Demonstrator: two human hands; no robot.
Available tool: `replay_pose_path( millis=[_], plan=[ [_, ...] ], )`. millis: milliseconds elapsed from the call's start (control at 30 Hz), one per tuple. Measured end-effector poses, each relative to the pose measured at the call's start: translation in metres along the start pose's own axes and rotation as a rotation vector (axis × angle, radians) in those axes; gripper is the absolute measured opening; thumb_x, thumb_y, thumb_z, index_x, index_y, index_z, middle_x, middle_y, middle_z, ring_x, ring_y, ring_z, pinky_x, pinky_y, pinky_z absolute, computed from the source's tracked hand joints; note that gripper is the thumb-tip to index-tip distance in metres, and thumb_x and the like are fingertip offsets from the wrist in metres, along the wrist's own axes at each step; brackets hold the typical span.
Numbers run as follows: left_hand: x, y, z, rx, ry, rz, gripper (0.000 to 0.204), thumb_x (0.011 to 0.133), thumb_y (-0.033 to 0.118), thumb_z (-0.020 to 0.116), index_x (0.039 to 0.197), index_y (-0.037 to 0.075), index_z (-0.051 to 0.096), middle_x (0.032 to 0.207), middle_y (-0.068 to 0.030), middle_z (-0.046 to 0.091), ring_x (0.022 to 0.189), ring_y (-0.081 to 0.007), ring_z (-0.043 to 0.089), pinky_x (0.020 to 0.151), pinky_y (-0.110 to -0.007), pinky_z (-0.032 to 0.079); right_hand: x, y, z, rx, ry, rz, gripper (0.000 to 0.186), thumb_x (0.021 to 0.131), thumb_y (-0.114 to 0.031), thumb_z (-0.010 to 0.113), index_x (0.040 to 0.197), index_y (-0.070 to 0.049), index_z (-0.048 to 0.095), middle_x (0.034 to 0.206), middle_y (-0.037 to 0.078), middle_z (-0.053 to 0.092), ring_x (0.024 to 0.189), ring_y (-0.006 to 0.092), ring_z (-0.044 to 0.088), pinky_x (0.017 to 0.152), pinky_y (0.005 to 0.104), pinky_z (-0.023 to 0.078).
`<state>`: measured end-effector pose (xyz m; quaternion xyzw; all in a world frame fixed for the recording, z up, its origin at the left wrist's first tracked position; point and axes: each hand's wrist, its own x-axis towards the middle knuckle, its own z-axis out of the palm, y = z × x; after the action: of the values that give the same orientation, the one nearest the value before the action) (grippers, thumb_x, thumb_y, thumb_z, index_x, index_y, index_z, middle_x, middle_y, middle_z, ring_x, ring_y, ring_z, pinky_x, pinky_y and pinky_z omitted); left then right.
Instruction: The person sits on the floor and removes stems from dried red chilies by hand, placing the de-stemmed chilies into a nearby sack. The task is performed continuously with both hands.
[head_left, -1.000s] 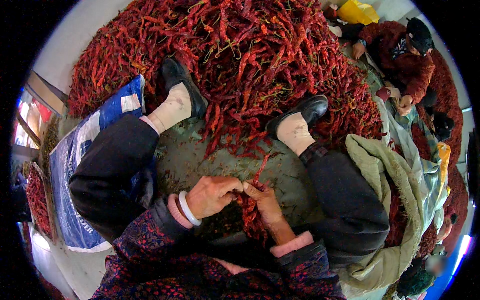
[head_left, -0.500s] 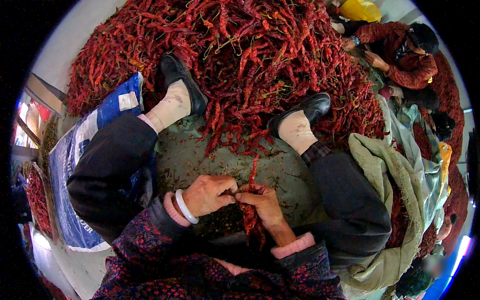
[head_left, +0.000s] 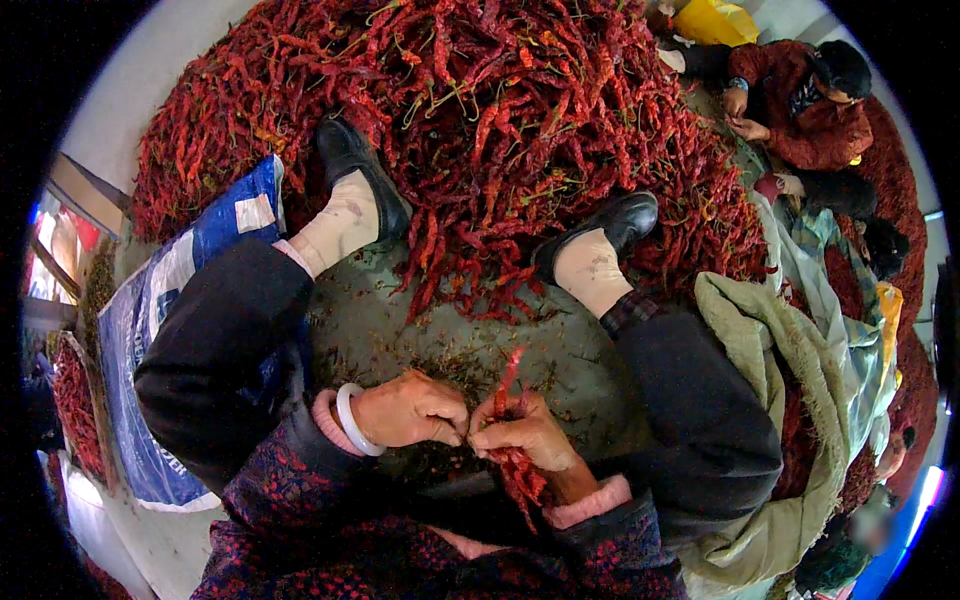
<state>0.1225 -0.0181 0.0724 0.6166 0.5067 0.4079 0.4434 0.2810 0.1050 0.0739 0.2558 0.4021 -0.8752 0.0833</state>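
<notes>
Between my knees, my right hand point(head_left: 530, 435) is closed round a few dried red chillies point(head_left: 521, 482). One chilli tip sticks up past the fingers and the others hang below the palm. Close against it on the left is my left hand point(head_left: 412, 408), wearing a pale bangle point(head_left: 350, 420). Its thumb and fingertips are pinched together at the right hand's fingertips; what lies in that pinch is too small to make out. Ahead of both hands a large heap of dried red chillies point(head_left: 520, 130) spreads around my black shoes.
Small stem bits and debris litter the grey floor point(head_left: 375, 290). A blue and white sack point(head_left: 150, 420) lies by my left leg. An open beige woven sack point(head_left: 740, 310) with chillies inside stands by my right leg. At the far right sits another person point(head_left: 800, 110).
Both my hands have shifted slightly; the chillies in the right hand have moved down and tilt more. The other person's hands have moved.
</notes>
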Motion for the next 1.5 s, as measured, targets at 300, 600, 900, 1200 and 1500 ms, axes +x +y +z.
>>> replay_pose_path(
  millis=[300,600,900,1200,1500],
  plan=[
    [-0.012,-0.042,0.029,0.215,0.071,-0.313,0.022,0.074,0.013,0.052,0.092,0.003,0.059,0.083,-0.0157,0.059,0.076,-0.0317,0.057,0.067,-0.037,0.045,0.005,-0.001,-0.008,0.372,0.074,-0.206,0.027,0.070,-0.003,0.062,0.096,0.002,0.056,0.070,0.006,0.056,0.056,0.0109,0.050,0.049,0.0209,0.039],
    [0.011,-0.108,-0.017,0.839,0.712,-0.665,0.035,0.071,0.029,0.062,0.092,0.002,0.053,0.076,-0.0211,0.057,0.071,-0.0361,0.058,0.057,-0.044,0.046,0.020,0.020,-0.015,0.436,0.068,-0.116,0.016,0.072,-0.002,0.057,0.088,0.000,0.056,0.074,0.010,0.057,0.059,0.0175,0.051,0.052,0.0261,0.040],
    [0.021,-0.141,-0.013,0.896,0.734,-0.788,0.046,0.070,0.028,0.062,0.102,-0.001,0.047,0.084,-0.0202,0.058,0.069,-0.0362,0.057,0.058,-0.043,0.047,0.025,0.029,-0.019,0.536,0.125,-0.125,0.011,0.074,-0.004,0.057,0.084,0.000,0.056,0.074,0.011,0.060,0.063,0.0190,0.057,0.055,0.0273,0.045],
    [0.007,-0.119,-0.019,0.342,0.747,-0.674,0.025,0.063,0.022,0.068,0.069,0.000,0.057,0.061,-0.0135,0.055,0.058,-0.0253,0.055,0.055,-0.035,0.043,0.028,0.030,-0.023,0.476,0.130,-0.132,0.012,0.073,-0.002,0.057,0.085,0.000,0.056,0.072,0.012,0.060,0.061,0.0204,0.057,0.055,0.0281,0.046],
    [0.020,-0.034,-0.019,-0.501,0.722,-0.321,0.010,0.072,0.009,0.060,0.073,0.000,0.055,0.070,-0.0066,0.058,0.062,-0.0158,0.056,0.058,-0.029,0.044,0.027,0.024,-0.022,0.502,0.191,-0.182,0.007,0.074,-0.005,0.059,0.080,-0.002,0.055,0.068,0.008,0.057,0.058,0.0179,0.054,0.054,0.0278,0.043]
  ],
)
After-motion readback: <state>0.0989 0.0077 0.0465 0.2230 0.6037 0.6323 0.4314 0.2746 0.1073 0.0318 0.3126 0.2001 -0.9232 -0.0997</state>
